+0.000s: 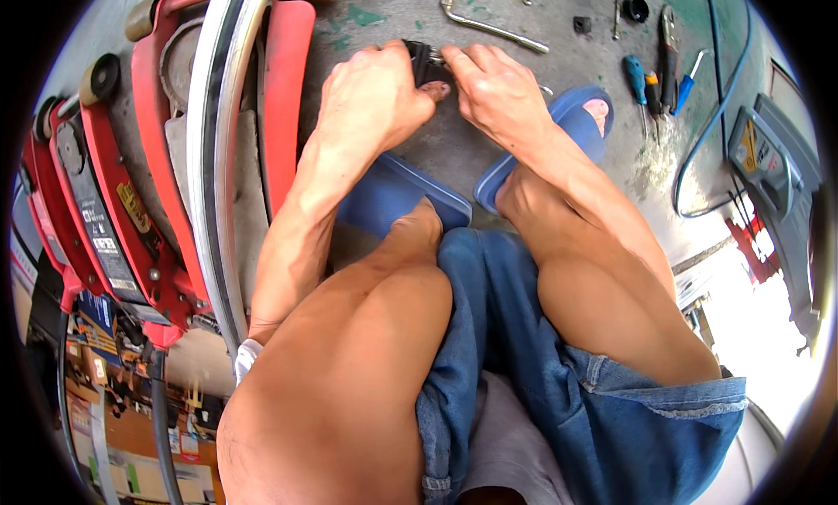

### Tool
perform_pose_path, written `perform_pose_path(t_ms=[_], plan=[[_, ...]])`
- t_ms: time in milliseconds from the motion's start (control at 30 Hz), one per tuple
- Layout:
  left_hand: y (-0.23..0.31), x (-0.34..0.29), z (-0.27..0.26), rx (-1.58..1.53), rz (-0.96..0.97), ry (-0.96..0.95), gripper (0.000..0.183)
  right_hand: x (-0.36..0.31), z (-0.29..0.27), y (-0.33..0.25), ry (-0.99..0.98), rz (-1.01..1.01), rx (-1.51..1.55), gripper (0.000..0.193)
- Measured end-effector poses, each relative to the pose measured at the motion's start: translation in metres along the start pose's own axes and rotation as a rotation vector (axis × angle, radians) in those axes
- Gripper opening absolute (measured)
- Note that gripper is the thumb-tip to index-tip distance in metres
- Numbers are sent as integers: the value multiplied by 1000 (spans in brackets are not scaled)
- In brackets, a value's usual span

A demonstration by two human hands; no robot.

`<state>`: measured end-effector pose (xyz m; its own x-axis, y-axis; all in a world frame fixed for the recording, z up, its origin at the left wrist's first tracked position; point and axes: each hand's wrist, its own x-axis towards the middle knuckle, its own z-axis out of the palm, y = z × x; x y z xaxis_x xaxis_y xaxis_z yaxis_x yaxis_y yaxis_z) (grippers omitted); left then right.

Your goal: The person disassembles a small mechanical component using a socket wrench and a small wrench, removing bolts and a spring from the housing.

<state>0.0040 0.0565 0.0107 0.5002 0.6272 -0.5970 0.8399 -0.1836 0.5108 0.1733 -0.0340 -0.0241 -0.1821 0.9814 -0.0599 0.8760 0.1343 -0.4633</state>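
Both hands meet low over the concrete floor (454, 151); left hand (371, 95) clamps round a small black part (425, 60), right hand (493, 90) pinches its metal end with fingertips; blue sandals (397, 191) sit just beneath; an L-wrench (489, 27) lies beyond; screwdrivers (637, 77) off right; red jack (105, 199) and wheel rim (214, 156) left.

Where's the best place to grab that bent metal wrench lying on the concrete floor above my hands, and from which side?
Grip the L-shaped wrench on its long straight shank, near the middle, coming down from above. It lies flat on the concrete floor with bare floor on both sides of the shank. The short bent socket end at its left is harder to pinch. The right hand looks nearest.
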Motion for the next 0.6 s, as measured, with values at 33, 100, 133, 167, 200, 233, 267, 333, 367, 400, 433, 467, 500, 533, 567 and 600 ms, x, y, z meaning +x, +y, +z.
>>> perform_pose_path(t_ms=[33, 100, 133, 167, 200, 233, 267, 333, 367, 400, 433, 467, 500, 533, 567, 600], plan=[[0, 1, -3, 31, -3, 3, 51, 6, -2, -1, -1, -29, -81, 33], [3, 3, -3, 90, -5, 12, 53, 9, -4, 1, 57, -81, -221, 23], [5, 3, -1, 96, 11, 8, 53, 7, -4, 3, 64, -67, -228, 23], [8, 3, 1, 123, 21, 18, 54, 6, -4, 6, 30, -72, -256, 21], [10, 4, 3, 150, 30, 27, 55, 4, -5, 8, -4, -78, -284, 19], [11, 3, 6, 159, 38, 26, 55, 3, -5, 7, 4, -69, -284, 19], [10, 3, 10, 154, 25, 41, 56, 1, -3, 6, 1, -26, -247, 17], [10, 1, 16, 155, 17, 56, 57, -3, -2, 4, 3, 22, -207, 16], [9, 0, 17, 152, 22, 55, 57, -6, -2, 2, -37, 48, -195, 14], [8, -1, 18, 148, 25, 55, 58, -7, -2, 0, -77, 73, -181, 12], [10, -1, 15, 136, 6, 32, 57, -8, -1, 1, -75, 79, -184, 12], [11, 1, 14, 137, 11, 30, 57, -8, 0, 3, -65, 67, -163, 11], [11, 4, 14, 111, -1, 23, 57, -7, 1, 5, -55, 54, -142, 11], [8, 4, 14, 92, -21, 13, 57, -5, 3, 4, -53, 56, -134, 11], [7, 4, 14, 99, -26, 10, 57, -2, 4, 4, -43, 46, -98, 11], [7, 3, 15, 104, -35, 34, 56, 1, 5, 3, -33, 37, -63, 11]])
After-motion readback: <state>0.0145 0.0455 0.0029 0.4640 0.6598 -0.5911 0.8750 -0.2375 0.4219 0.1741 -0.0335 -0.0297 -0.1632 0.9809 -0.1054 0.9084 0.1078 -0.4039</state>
